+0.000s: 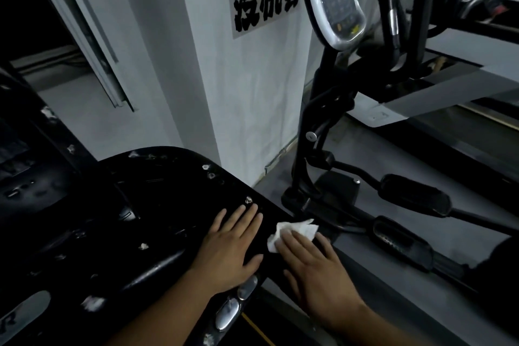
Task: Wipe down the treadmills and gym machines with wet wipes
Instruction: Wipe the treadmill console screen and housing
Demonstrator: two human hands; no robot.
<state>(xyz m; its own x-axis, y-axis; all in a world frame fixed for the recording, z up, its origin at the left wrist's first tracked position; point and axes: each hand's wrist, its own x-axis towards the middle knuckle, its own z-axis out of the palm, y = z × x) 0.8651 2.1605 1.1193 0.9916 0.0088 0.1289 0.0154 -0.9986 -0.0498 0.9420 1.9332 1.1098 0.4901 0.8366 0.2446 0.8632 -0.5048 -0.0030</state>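
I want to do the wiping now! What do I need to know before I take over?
Left hand: flat with straight fingers, resting on the black machine top.
Right hand: straight fingers pressing the wet wipe onto the right edge of that top.
Done: hard to tell how much has been wiped.
Left: white flecks dot the black top, so keep wiping there. The elliptical trainer to the right probably comes next.
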